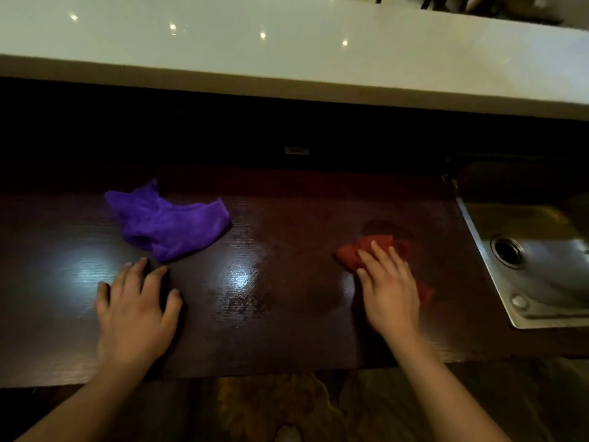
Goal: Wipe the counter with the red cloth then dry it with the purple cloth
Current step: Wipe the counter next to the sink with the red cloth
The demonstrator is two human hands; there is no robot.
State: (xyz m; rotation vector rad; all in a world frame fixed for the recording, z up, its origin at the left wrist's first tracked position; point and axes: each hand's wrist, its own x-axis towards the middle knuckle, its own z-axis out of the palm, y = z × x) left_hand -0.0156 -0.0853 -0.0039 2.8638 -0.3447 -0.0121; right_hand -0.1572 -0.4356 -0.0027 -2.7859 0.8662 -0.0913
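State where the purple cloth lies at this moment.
In the head view, the purple cloth lies crumpled on the dark counter, left of centre, just beyond the left hand, which does not hold it.

- We see only part of the red cloth (363, 250): the right hand (390, 288) lies flat on top and covers its middle, so only edges show beyond the fingers and by the wrist.
- We cannot tell what sits in the dark recess (287, 135) under the white ledge (287, 43); a small pale fitting (297, 150) there is too small to identify.
- The sink (541, 266) is cut off by the right edge, and its far end fades into shadow.
- Objects along the top edge (478, 4) are blurred and cropped.
- Both forearms run out of the bottom edge.
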